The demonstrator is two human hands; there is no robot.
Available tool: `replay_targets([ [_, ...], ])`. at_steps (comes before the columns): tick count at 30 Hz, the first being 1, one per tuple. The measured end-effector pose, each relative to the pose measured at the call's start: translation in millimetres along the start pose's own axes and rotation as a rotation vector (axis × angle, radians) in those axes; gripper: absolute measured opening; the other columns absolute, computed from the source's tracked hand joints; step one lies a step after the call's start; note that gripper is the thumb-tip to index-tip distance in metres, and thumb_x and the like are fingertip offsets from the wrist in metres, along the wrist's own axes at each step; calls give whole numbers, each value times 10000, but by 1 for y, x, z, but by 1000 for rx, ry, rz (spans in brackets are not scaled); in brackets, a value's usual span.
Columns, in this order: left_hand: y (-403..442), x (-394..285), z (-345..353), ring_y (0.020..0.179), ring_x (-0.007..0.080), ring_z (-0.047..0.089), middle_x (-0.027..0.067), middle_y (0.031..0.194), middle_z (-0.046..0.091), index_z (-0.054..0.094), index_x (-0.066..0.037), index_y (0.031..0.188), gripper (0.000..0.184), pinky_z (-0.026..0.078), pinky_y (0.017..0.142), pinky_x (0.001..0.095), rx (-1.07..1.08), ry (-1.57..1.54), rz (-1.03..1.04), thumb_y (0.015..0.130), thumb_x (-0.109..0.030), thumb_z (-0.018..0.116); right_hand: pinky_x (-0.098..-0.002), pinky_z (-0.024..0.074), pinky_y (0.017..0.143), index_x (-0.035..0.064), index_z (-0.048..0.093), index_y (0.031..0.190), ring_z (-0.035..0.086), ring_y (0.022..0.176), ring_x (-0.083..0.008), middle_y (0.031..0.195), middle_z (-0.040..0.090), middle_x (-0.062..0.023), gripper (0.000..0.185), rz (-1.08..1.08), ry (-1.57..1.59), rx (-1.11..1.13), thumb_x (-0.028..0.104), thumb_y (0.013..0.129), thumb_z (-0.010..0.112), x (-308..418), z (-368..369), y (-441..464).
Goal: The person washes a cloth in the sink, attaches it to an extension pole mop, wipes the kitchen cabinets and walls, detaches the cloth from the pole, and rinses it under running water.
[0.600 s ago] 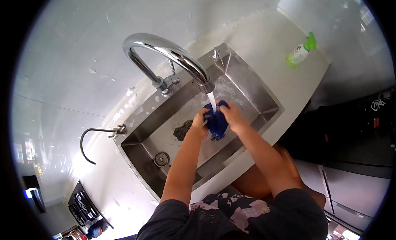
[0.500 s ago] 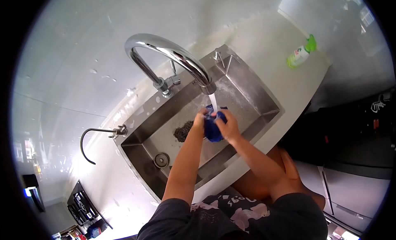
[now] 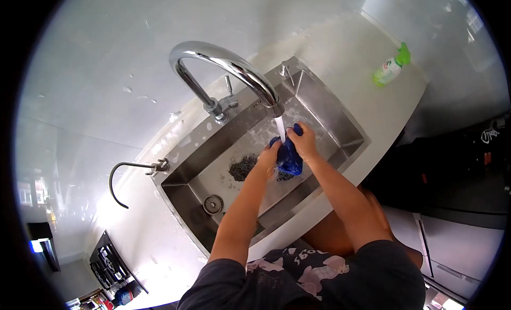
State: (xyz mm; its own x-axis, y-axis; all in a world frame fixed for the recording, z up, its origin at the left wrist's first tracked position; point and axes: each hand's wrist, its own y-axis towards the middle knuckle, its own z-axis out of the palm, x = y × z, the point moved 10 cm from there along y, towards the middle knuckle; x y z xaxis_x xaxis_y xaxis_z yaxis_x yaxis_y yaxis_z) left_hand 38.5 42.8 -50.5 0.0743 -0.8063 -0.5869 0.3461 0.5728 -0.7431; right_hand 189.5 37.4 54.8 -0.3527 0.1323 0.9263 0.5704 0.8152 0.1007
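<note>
Both hands hold a wet blue cloth (image 3: 290,161) between them, under the stream from the chrome faucet (image 3: 274,109). My left hand (image 3: 269,157) is closed on its left edge. On the upper right, my right hand (image 3: 304,141) pinches a bunched corner of it. The cloth hangs spread below the fingers, above the floor of the steel sink (image 3: 332,110). Left of my left hand, a dark, coarse mesh-like clump (image 3: 242,168) lies on the sink bottom. More dark mesh-like material (image 3: 286,176) shows under the cloth's lower edge.
A drain strainer (image 3: 213,204) sits in the sink's left part. On the counter stand a thin curved tap (image 3: 113,185) at left and a green-topped spray bottle (image 3: 392,68) at right. A black hob-like panel (image 3: 110,264) lies at lower left.
My hands have moved apart, and the bunched blue cloth is now stretched out between them. My right hand rose slightly. Dark mesh-like material now shows beneath the cloth. Water keeps running.
</note>
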Motion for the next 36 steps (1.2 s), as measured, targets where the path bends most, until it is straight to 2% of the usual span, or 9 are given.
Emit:
replay_targets([
  [5, -10, -64, -3, 946, 174, 538, 77, 1023, 578, 504, -86, 1152, 344, 420, 810, 283, 15, 876, 911, 809, -72, 527, -203, 377, 554, 65, 548, 759, 454, 613, -38, 691, 503, 39, 105, 332, 508, 178, 122, 802, 625, -4, 10, -11],
  [6, -32, -67, 15, 958, 169, 531, 95, 1021, 581, 498, -65, 1133, 350, 412, 820, 286, 192, 819, 580, 788, -21, 531, -202, 363, 536, 63, 548, 751, 435, 588, -41, 671, 489, 42, 142, 327, 556, 185, 168, 807, 625, 5, 12, -11],
  [9, -40, -74, 13, 970, 173, 531, 108, 1045, 579, 483, -44, 1125, 349, 403, 839, 308, 121, 937, 504, 781, -4, 527, -199, 332, 515, 65, 549, 748, 400, 566, -43, 651, 467, 49, 201, 322, 573, 235, 238, 829, 610, 8, 21, -10],
  [15, -52, -98, 19, 926, 344, 580, 196, 1002, 596, 501, -60, 1051, 266, 440, 785, 395, -10, 868, 938, 803, -137, 562, -208, 321, 543, 71, 570, 796, 384, 599, -44, 660, 467, 56, 253, 189, 468, 359, 304, 887, 531, 17, 23, -10],
  [16, -46, -93, 21, 928, 371, 573, 198, 960, 604, 495, -59, 1055, 279, 440, 787, 423, -16, 1059, 748, 791, -100, 574, -219, 353, 571, 61, 582, 826, 423, 624, -52, 679, 504, 49, 265, 141, 409, 393, 308, 895, 515, 24, 19, -11],
  [19, -47, -104, 14, 926, 343, 587, 186, 961, 609, 485, -37, 1052, 292, 449, 779, 398, -15, 1024, 829, 780, -70, 585, -256, 420, 676, 38, 598, 932, 543, 707, -125, 773, 611, -20, 293, -108, 390, 326, 311, 902, 495, 53, 7, -9],
  [25, -72, -115, 36, 904, 263, 597, 148, 952, 622, 528, -33, 1010, 253, 442, 779, 335, 316, 623, 837, 768, -63, 595, -280, 435, 827, 48, 545, 1116, 554, 1007, -168, 1044, 600, -105, 358, 143, -301, 496, 285, 850, 576, -5, -21, -5],
  [29, -91, -119, 56, 900, 304, 581, 146, 952, 609, 537, -79, 1089, 332, 434, 780, 345, 259, 979, 882, 762, -62, 587, -343, 409, 897, 74, 516, 1165, 455, 1149, -245, 1174, 520, -152, 414, -448, -288, 543, 261, 812, 627, 20, 2, -26],
  [36, -95, -176, 42, 886, 239, 599, 124, 942, 627, 559, -71, 1042, 305, 445, 774, 314, 213, 986, 904, 745, -84, 629, -317, 434, 666, 21, 537, 942, 546, 737, -180, 849, 597, -80, 240, 12, 13, 652, 234, 842, 586, 32, 12, -13],
])
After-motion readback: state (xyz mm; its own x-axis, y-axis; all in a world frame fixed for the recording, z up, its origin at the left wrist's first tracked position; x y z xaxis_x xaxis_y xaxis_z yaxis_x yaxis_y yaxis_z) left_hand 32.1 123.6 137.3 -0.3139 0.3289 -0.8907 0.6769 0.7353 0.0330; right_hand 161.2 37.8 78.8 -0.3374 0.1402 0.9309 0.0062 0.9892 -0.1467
